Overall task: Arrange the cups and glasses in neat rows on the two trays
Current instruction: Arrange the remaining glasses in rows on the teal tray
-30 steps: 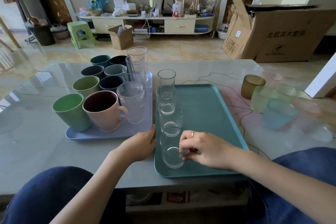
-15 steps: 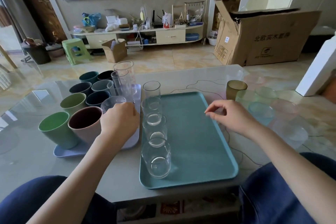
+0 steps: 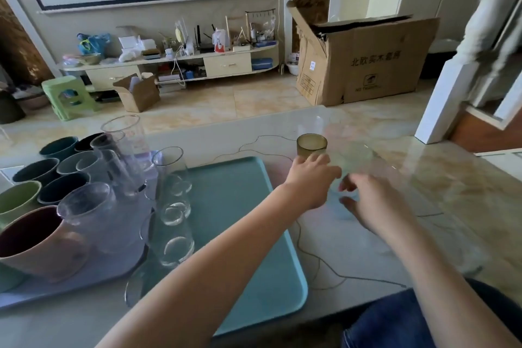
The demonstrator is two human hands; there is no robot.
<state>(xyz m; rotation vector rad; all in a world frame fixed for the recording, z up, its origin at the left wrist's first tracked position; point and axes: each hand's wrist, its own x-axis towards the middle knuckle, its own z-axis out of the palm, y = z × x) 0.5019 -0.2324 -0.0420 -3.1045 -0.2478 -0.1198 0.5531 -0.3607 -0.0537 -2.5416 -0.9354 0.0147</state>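
A teal tray (image 3: 240,206) lies in front of me with a row of clear glasses (image 3: 172,206) along its left edge. To its left, a lavender tray (image 3: 84,277) holds coloured mugs, among them a pink one (image 3: 39,243), and taller clear glasses. An amber cup (image 3: 311,144) and blurred pale translucent cups (image 3: 356,154) stand on the table right of the teal tray. My left hand (image 3: 310,181) reaches across the tray, fingers extended just below the amber cup. My right hand (image 3: 375,203) is beside it, thumb and fingers spread around a faint bluish cup (image 3: 337,192).
The glass-topped table (image 3: 437,178) extends to the right. A thin dark line (image 3: 324,277) runs over it by the teal tray's right edge. Beyond the table, a big cardboard box (image 3: 367,59) and a low TV shelf (image 3: 169,62) stand on the floor.
My left hand left the lavender tray and crossed over the teal tray to the loose cups on the right. My right hand moved farther right to them. The view swung right.
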